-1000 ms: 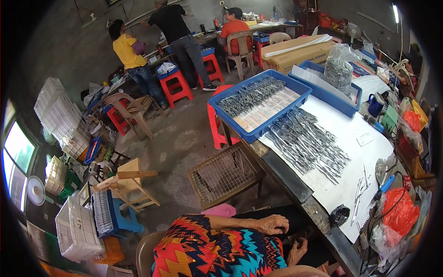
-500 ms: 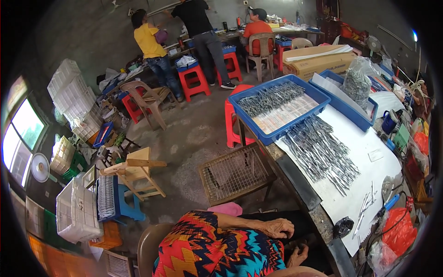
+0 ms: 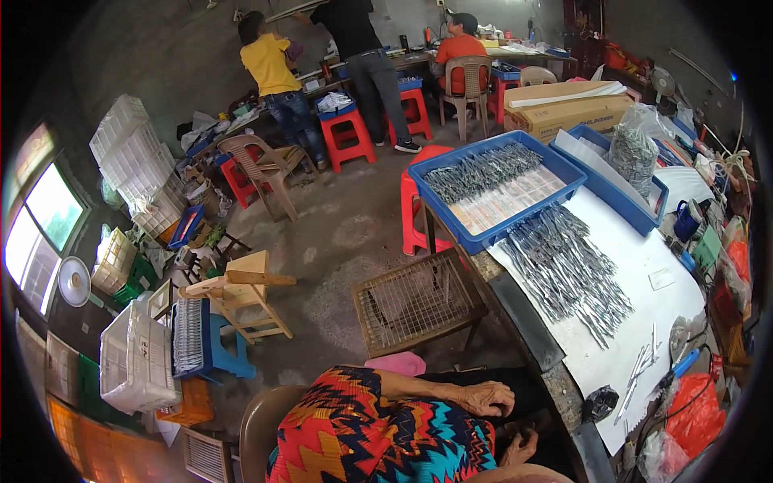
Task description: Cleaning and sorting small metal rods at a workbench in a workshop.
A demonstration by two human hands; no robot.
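My left hand (image 3: 488, 398) rests on my dark-trousered lap, its fingers loosely bent and nothing visible in them. Lower down, partly in shadow, my right hand (image 3: 519, 448) lies palm inward with slack, slightly parted fingers; no object shows there either. Both hands are beside the edge of the workbench (image 3: 555, 385), apart from the goods on it. A dense spread of slender silvery metal pieces (image 3: 564, 270) covers part of a white sheet (image 3: 672, 302). Several loose ones (image 3: 636, 377) lie nearer me, by a crumpled black plastic bag (image 3: 599, 403).
A blue tray (image 3: 481, 242) of similar metal pieces stands at the bench's far end, with a second blue tray (image 3: 656, 213) beside it. A wooden-framed rack seat (image 3: 419, 306) and a folding wooden stand (image 3: 250, 298) occupy the floor. Three people work at the back bench.
The view has shifted slightly, so the room sits a little further right in the picture. My hands keep the same resting pose, and the metal pieces are unmoved.
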